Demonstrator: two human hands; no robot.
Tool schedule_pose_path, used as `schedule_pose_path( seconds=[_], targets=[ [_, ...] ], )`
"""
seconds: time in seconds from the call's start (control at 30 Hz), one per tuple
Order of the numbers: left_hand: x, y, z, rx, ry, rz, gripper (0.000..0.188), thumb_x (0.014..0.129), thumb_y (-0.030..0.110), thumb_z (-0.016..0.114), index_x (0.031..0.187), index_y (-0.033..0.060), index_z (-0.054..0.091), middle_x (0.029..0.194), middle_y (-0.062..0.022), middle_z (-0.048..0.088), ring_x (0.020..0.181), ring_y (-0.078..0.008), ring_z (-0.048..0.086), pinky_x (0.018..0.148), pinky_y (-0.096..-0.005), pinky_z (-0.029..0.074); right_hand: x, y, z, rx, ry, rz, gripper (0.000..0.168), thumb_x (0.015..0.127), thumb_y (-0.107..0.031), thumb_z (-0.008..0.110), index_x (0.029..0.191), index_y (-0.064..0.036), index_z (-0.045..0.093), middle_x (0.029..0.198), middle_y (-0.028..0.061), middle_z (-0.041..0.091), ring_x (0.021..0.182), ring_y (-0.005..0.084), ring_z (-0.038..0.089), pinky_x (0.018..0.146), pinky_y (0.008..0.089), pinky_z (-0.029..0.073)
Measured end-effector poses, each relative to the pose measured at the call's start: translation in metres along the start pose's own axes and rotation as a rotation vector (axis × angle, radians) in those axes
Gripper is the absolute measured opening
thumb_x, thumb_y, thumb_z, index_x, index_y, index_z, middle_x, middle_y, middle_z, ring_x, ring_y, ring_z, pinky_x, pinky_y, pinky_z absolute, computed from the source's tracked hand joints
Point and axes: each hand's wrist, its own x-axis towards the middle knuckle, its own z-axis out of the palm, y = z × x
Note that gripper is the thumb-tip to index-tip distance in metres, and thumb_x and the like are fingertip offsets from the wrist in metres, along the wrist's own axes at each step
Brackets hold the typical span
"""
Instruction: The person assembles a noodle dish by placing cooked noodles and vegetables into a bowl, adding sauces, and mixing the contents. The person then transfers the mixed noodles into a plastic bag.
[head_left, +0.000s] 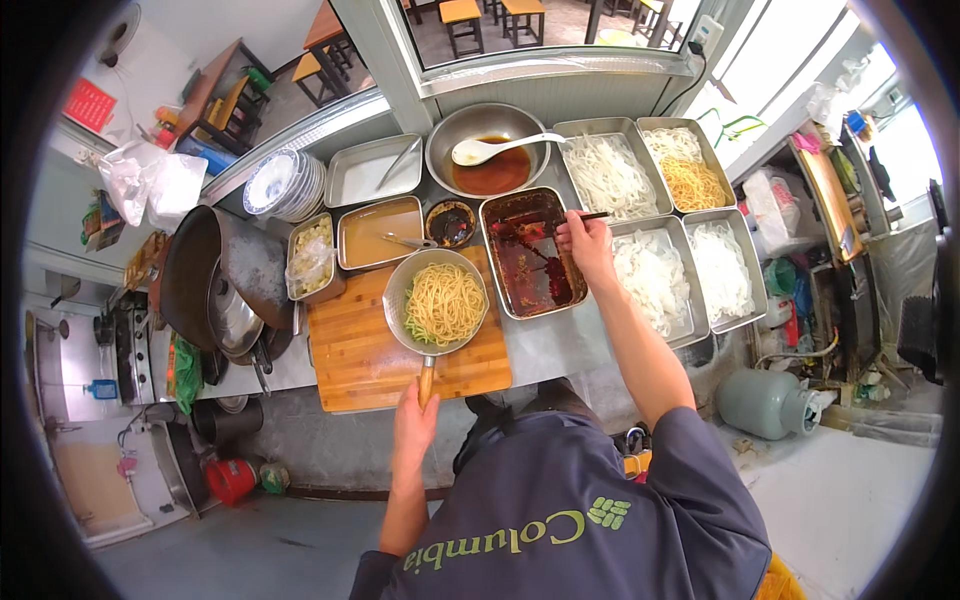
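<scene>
My left hand (415, 420) is closed around the wooden handle of a metal saucepan (387, 300), which is over the bamboo cutting board (349, 345). Yellow noodles (445, 304) fill the pan, with some green shreds at their lower left. At the right edge of a steel tray of dark red chili oil (525, 277), my right hand (585, 240) grips a thin dark handle; its lower end is hidden in or behind the tray. White noodles (649, 281) in a steel tray lie just right of that hand.
Behind the oil tray stands a steel bowl (442, 142) of brown liquid with a white ladle (495, 149). More noodle trays (720, 270) are at the right. A sauce tray (381, 232), stacked plates (281, 184) and a large dark pot (191, 262) stand left. A gas cylinder (757, 401) is on the floor.
</scene>
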Motion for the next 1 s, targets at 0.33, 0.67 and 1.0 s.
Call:
schedule_pose_path(
  seconds=[0.33,0.67,1.0],
  targets=[
    [0.038,0.076,0.122,-0.771,-0.179,-0.366,0.053,0.102,0.035,0.056,0.140,0.0000,0.045,0.109,-0.0159,0.066,0.094,-0.0213,0.066,0.080,-0.0340,0.054,-0.048,-0.006,-0.062,-0.235,-0.498,-0.116,0.022,0.097,-0.011,0.061,0.114,0.000,0.068,0.102,0.0138,0.072,0.094,0.0186,0.069,0.083,0.0305,0.054],
    [0.111,0.115,0.160,-1.193,-0.283,-0.514,0.031,0.101,0.017,0.037,0.128,0.0028,0.043,0.102,-0.0171,0.067,0.082,-0.0238,0.070,0.069,-0.0361,0.059,-0.039,-0.016,-0.064,-0.364,-0.508,-0.343,0.023,0.095,-0.011,0.062,0.115,0.000,0.067,0.110,0.0190,0.069,0.102,0.0332,0.068,0.084,0.0363,0.055],
    [0.087,0.115,0.157,-1.175,-0.233,-0.407,0.036,0.098,0.007,0.032,0.134,0.0030,0.039,0.113,-0.0174,0.066,0.085,-0.0267,0.071,0.070,-0.0368,0.060,-0.077,-0.048,-0.106,-0.468,-0.628,-0.380,0.018,0.093,-0.008,0.063,0.108,0.001,0.069,0.102,0.0168,0.071,0.093,0.0326,0.069,0.080,0.0379,0.055]
  ],
)
